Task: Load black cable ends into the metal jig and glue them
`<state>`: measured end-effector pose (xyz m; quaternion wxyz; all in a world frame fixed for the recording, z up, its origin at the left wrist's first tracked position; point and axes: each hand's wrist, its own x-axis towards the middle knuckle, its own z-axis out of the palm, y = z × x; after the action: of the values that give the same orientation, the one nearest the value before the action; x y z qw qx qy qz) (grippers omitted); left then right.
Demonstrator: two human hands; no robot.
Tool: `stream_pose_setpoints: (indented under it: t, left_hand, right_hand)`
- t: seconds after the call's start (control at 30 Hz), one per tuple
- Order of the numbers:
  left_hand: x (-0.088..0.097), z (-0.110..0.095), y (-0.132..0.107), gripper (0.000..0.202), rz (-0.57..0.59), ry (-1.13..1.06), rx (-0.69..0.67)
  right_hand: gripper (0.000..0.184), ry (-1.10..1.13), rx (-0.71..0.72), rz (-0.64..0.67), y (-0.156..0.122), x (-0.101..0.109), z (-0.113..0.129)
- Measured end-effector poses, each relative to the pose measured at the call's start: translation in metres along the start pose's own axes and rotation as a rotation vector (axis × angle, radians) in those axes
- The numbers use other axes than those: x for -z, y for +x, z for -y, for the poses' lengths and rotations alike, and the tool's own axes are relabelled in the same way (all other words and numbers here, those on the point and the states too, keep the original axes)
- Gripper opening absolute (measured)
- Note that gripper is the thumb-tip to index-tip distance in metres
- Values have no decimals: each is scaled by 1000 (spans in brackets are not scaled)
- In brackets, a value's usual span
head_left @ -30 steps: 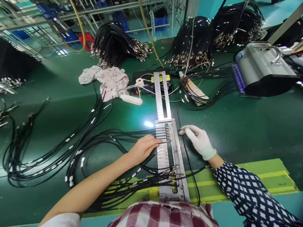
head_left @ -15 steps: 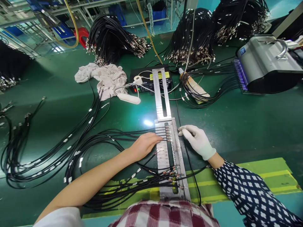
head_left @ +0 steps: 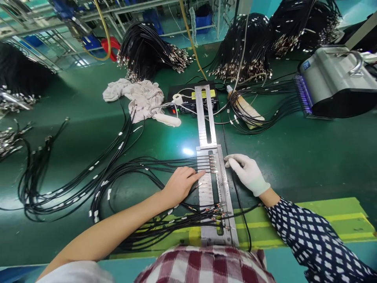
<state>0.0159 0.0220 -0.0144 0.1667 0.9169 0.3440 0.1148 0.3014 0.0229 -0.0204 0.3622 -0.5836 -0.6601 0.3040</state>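
A long slotted metal fixture (head_left: 207,184) lies on the green table, running away from me. Several thin black cables (head_left: 141,165) with metal tips rest in its upper grooves, and more cross its near end (head_left: 215,214). My bare left hand (head_left: 179,184) lies on the cables at the fixture's left edge, index finger stretched onto the grooves, pressing a cable down. My white-gloved right hand (head_left: 247,173) rests at the fixture's right edge, fingers closed toward the cable tips; what they pinch, if anything, is too small to see.
Bundles of black cables (head_left: 147,51) are heaped at the back, with more loops (head_left: 59,184) on the left. A crumpled cloth (head_left: 138,96), a black control box (head_left: 191,100) and a grey machine (head_left: 338,82) sit behind the fixture. Yellow-green tape (head_left: 324,220) marks the near edge.
My left hand's index finger has stretched further onto the grooves. The right hand has barely moved. The view has shifted slightly.
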Motion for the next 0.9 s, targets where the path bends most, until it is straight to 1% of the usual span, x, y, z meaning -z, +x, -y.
stream_pose_setpoints:
  t: [0.13, 0.23, 0.37, 0.47, 0.53, 0.6, 0.67, 0.73, 0.77, 0.8, 0.83, 0.9]
  left_hand:
    - [13, -11, -15, 29, 32, -233, 149]
    - [19, -19, -28, 21, 142, -311, 207]
    - [32, -22, -35, 21, 297, -404, 221]
    - [42, -23, -35, 25, 405, -361, 230]
    - [47, -26, -34, 30, 439, -327, 265]
    - [50, -28, -35, 31, 437, -322, 292]
    - [52, -28, -36, 22, 478, -364, 276]
    - [53, -25, -37, 6, 579, -473, 228]
    - [53, -22, -36, 4, 618, -549, 217]
    - [53, -20, -36, 6, 631, -626, 221]
    - [52, -17, -35, 10, 614, -695, 239]
    - [48, -13, -30, 17, 509, -779, 299]
  right_hand:
    - [27, -23, 42, 31, -7, 2, 1]
    - [26, -31, 34, 34, -9, 2, 1]
    - [27, -26, 11, 28, -7, 1, 0]
    - [27, -28, 15, 42, -6, 1, 0]
    - [27, -35, 22, 48, -5, 2, 1]
    - [29, -44, 30, 48, -5, 2, 2]
    - [30, -53, 37, 47, -6, 2, 3]
    - [31, -56, 39, 48, -5, 2, 3]
    - [31, -56, 37, 49, -5, 2, 3]
    - [31, -56, 34, 50, -5, 2, 3]
    - [30, -56, 30, 51, -5, 2, 3]
    - [29, -59, 23, 54, -5, 2, 2]
